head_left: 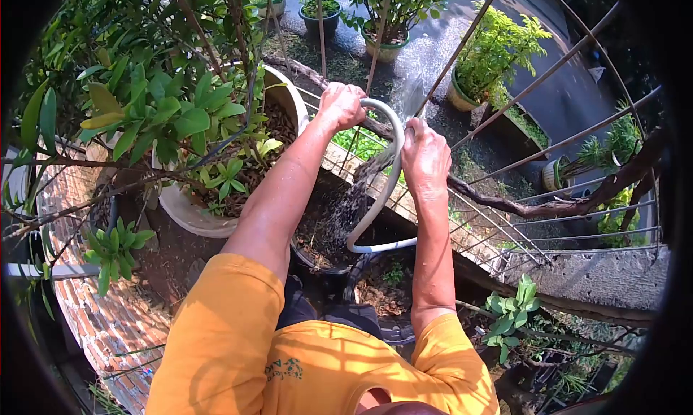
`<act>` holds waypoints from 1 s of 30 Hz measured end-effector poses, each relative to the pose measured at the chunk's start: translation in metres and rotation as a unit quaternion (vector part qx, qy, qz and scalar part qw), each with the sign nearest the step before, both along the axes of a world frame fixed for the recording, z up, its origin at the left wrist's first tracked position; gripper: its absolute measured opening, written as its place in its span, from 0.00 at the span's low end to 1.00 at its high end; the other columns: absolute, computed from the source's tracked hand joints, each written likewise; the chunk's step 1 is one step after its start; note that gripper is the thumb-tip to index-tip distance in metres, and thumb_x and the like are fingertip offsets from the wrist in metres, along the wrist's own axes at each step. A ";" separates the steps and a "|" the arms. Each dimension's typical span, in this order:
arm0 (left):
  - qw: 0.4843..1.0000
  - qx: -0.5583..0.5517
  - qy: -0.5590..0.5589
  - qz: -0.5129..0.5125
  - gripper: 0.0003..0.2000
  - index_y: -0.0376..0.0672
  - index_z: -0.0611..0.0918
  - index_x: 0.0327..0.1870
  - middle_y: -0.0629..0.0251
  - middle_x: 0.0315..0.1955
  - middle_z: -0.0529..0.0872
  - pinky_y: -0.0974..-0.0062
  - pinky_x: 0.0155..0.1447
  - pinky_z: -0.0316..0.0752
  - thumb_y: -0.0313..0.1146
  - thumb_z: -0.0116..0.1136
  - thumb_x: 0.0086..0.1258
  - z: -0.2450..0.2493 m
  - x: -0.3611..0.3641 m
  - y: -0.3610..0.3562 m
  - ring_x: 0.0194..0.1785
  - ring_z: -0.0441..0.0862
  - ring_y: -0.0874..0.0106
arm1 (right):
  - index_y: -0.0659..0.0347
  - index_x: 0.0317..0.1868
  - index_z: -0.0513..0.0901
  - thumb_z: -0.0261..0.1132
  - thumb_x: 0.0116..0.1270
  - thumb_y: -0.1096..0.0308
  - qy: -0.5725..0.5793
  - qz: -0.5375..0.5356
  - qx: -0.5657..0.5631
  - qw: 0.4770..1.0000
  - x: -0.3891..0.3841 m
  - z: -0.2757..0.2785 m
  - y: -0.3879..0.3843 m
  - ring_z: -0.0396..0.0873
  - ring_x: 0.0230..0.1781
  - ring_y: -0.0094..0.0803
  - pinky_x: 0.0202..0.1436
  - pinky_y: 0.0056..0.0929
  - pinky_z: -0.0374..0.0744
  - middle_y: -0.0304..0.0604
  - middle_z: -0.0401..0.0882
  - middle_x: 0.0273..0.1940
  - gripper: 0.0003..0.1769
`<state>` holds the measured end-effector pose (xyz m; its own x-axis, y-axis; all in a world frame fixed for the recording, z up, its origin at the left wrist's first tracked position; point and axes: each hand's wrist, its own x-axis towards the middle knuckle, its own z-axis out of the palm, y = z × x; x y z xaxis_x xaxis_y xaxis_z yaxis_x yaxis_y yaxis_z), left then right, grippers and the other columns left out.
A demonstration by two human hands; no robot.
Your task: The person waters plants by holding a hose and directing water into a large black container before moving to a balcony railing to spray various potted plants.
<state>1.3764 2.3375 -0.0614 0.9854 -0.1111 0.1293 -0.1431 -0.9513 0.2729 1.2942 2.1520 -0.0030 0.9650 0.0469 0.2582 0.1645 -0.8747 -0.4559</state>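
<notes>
My left hand (343,106) is closed around a pale grey garden hose (375,211), beside the metal bars. From there the hose arches right, bends down and loops toward my right forearm. My right hand (426,155) is closed at the top of the loop, fingers curled against the hose; its exact grip is partly hidden. A spray of water (414,90) fans out beyond my right hand toward the paving. More water splashes down beside the loop, over a dark pot (325,260) of soil below my arms.
A large cream planter (206,216) with a leafy shrub stands at left. Thin metal bars (505,119) and a woody branch (534,207) cross in front. Beyond them are several potted plants (498,47) on wet paving. A concrete ledge (592,281) runs along the right.
</notes>
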 end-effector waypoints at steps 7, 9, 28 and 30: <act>1.000 -0.015 -0.026 -0.008 0.15 0.47 0.83 0.42 0.56 0.42 0.84 0.65 0.59 0.70 0.43 0.58 0.57 -0.011 0.002 0.005 0.50 0.78 0.57 | 0.63 0.43 0.80 0.57 0.62 0.68 -0.031 0.052 -0.082 0.995 -0.002 0.039 0.029 0.81 0.34 0.55 0.38 0.48 0.78 0.58 0.81 0.31 0.11; 0.999 0.032 -0.022 -0.014 0.15 0.47 0.84 0.39 0.56 0.39 0.85 0.66 0.58 0.70 0.46 0.58 0.58 -0.007 0.003 0.003 0.47 0.80 0.58 | 0.66 0.44 0.78 0.56 0.60 0.72 -0.038 0.089 -0.082 0.992 0.008 0.058 0.036 0.81 0.35 0.55 0.39 0.48 0.78 0.58 0.81 0.31 0.13; 0.997 -0.067 -0.029 0.003 0.06 0.58 0.87 0.32 0.58 0.29 0.85 0.60 0.45 0.77 0.38 0.58 0.57 0.001 0.001 0.004 0.37 0.82 0.56 | 0.65 0.29 0.82 0.60 0.55 0.74 0.102 0.191 0.351 0.911 0.188 0.149 0.076 0.75 0.16 0.30 0.16 0.31 0.71 0.45 0.76 0.18 0.05; 0.998 -0.058 -0.034 -0.004 0.07 0.58 0.87 0.33 0.57 0.29 0.85 0.61 0.46 0.77 0.39 0.58 0.57 -0.001 0.000 0.003 0.37 0.82 0.56 | 0.65 0.29 0.83 0.61 0.55 0.74 0.123 0.214 0.323 0.913 0.197 0.158 0.075 0.72 0.14 0.29 0.15 0.29 0.68 0.42 0.74 0.17 0.05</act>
<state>1.3761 2.3403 -0.0623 0.9729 -0.0988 0.2090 -0.1723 -0.9128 0.3704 1.4913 2.2273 0.1553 0.9263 0.3484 0.1436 0.2518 -0.2886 -0.9238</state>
